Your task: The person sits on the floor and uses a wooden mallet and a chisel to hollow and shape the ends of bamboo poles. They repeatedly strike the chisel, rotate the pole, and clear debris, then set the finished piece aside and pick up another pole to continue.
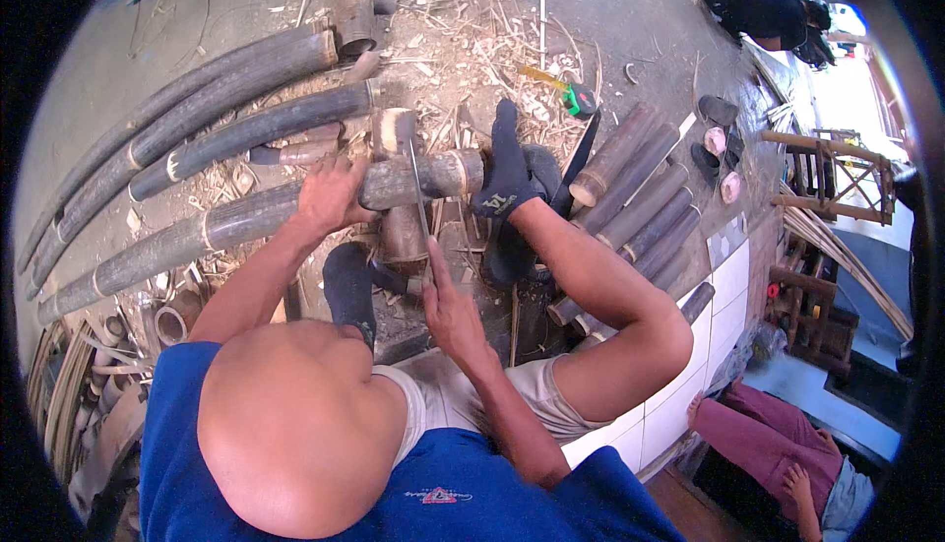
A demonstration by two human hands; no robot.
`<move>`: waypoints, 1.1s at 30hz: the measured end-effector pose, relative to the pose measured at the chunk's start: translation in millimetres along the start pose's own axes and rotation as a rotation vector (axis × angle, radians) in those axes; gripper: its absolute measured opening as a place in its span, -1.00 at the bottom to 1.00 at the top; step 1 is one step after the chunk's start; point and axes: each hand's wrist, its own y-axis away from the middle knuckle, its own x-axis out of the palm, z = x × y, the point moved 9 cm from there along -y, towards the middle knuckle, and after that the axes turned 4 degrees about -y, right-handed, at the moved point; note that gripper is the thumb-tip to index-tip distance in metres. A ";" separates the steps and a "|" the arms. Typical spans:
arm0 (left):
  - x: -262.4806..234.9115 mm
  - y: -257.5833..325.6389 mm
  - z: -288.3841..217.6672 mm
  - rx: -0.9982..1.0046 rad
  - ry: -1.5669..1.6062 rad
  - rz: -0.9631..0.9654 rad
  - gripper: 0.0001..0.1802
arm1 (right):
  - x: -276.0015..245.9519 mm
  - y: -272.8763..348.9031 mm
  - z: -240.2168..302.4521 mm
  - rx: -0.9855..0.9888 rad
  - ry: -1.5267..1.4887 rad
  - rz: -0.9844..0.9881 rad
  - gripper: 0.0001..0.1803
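Observation:
A long dark bamboo pole [251, 217] slants across the ground from the left. My left hand [333, 192] is wrapped over it from above, pressing it down. My right hand [450, 314] grips the handle end of a handsaw, below the pole. The thin saw blade [417, 183] lies across the pole to the right of my left hand. Under the pole, a short thick bamboo piece [402, 235] sits crosswise as a support. My right foot in a dark sock [504, 173] is at the pole's cut right end.
More long bamboo poles [187, 114] lie at upper left. Several short cut lengths [630, 173] are stacked to the right. Wood shavings and a green tape measure [579, 99] lie ahead. Sandals [719, 109] rest farther right. A seated person [778, 434] is at lower right, another person [753, 5] at upper right.

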 end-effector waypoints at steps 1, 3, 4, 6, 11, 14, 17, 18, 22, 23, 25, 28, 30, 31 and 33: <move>3.5 -1.8 2.2 -0.011 -0.019 0.053 0.14 | 1.1 1.3 -3.3 0.046 -0.003 0.014 -0.20; 0.9 -4.1 5.2 -0.024 0.086 0.054 0.13 | -2.4 -1.4 6.2 -0.033 -0.038 -0.029 -0.20; 3.8 -4.8 7.3 -0.031 0.137 0.110 0.13 | 2.5 -3.1 -1.0 0.063 -0.030 0.023 -0.20; 12.4 -15.4 15.5 -0.056 0.224 0.283 0.15 | 4.2 4.8 -10.0 0.180 -0.014 0.089 -0.19; -6.6 -4.6 -2.8 0.003 0.015 0.007 0.14 | -5.1 3.0 3.2 0.079 -0.025 0.029 -0.22; -0.3 0.0 -2.8 -0.048 -0.011 0.034 0.12 | -1.5 6.0 0.9 0.139 -0.034 0.067 -0.22; 22.0 -4.6 6.7 -0.130 0.153 0.270 0.12 | 2.9 6.1 -4.0 0.205 0.010 0.125 -0.25; 26.6 -5.6 7.7 -0.137 0.171 0.319 0.12 | 5.4 8.8 -11.9 0.293 0.052 0.181 -0.26; 11.2 4.4 -5.1 -0.109 -0.070 0.082 0.12 | -22.5 -15.8 12.9 -0.027 -0.136 -0.079 -0.28; 11.5 7.9 -6.7 -0.126 -0.074 0.077 0.09 | -24.4 -17.9 8.3 -0.002 -0.143 -0.087 -0.30; 7.1 9.9 -11.2 -0.138 -0.066 0.023 0.01 | -30.1 -21.7 4.7 -0.024 -0.139 -0.140 -0.30; 7.1 1.9 -8.7 -0.209 0.071 0.086 -0.07 | -25.1 -19.7 2.7 -0.060 -0.060 -0.113 -0.29; 4.4 -6.1 -6.6 -0.260 0.160 0.121 -0.07 | -19.5 -16.7 0.9 -0.045 -0.070 -0.086 -0.28; 3.1 -9.1 -6.5 -0.281 0.189 0.137 -0.08 | -17.3 -16.2 2.3 -0.057 -0.068 -0.082 -0.28; 0.2 -11.9 -8.0 -0.310 0.216 0.153 -0.08 | -11.8 -17.4 -0.3 -0.010 -0.038 -0.049 -0.28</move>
